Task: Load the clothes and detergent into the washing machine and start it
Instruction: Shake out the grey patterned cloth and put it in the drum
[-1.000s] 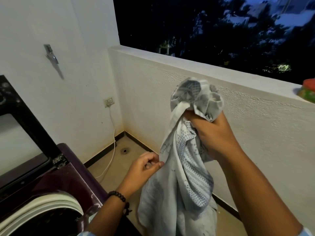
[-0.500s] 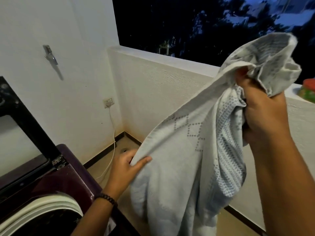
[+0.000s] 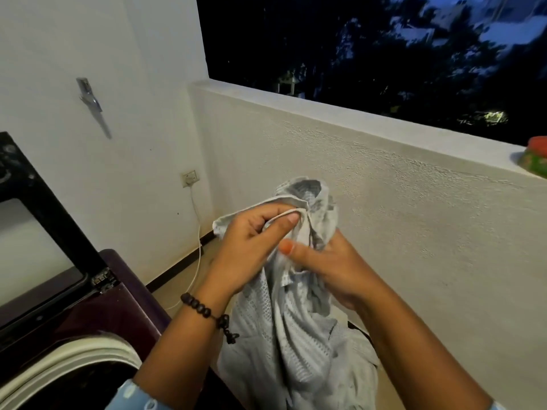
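- The pale grey garment (image 3: 293,335), patterned with small woven dots and diamonds, hung bunched and crumpled in the air to the right of the washing machine, its upper end gathered into a knot of folds and its lower part drooping loose below.
- The washing machine (image 3: 97,315), dark maroon on top, stood with its dark-framed glass lid (image 3: 35,232) raised upright at the back; the white rim of its drum opening (image 3: 74,359) lay uncovered, with the garment wholly outside it.
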Action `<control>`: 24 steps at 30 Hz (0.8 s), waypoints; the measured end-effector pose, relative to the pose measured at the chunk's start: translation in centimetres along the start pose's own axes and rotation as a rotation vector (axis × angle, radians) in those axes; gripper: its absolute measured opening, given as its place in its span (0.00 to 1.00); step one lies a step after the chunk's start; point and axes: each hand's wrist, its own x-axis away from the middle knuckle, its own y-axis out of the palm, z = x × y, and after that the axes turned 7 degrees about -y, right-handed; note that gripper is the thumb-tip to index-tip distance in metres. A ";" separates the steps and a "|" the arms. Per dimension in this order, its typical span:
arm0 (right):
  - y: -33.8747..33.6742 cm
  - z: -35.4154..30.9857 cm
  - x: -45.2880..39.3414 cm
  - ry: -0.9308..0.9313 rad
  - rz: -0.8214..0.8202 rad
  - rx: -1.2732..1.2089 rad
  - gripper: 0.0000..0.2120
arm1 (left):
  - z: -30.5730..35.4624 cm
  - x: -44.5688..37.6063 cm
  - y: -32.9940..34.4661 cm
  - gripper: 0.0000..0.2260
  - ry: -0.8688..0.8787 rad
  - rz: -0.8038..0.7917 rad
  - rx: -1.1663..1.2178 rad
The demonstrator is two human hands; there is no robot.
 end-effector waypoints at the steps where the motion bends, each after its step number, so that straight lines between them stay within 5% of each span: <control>1: 0.2 0.4 0.2 -0.001 -0.068 0.031 0.21 | 0.2 -0.1 -0.1 0.09 -0.005 -0.016 0.002; 6: 0.0 1.1 0.2 -0.011 -0.020 0.163 0.22 | -0.1 0.7 -1.4 0.09 -0.033 -0.093 0.027; 13: -0.8 -0.6 -0.2 -0.101 0.183 0.172 0.16 | -3.7 2.9 -2.9 0.23 -0.144 -0.086 -0.092; 19: -1.3 -3.9 -0.2 -0.217 0.379 0.005 0.16 | -7.5 4.3 -3.6 0.14 -0.295 -0.110 -0.215; 24: -1.3 -6.5 0.6 -0.324 0.475 0.005 0.17 | -11.4 4.6 -4.6 0.34 -0.324 -0.154 -0.424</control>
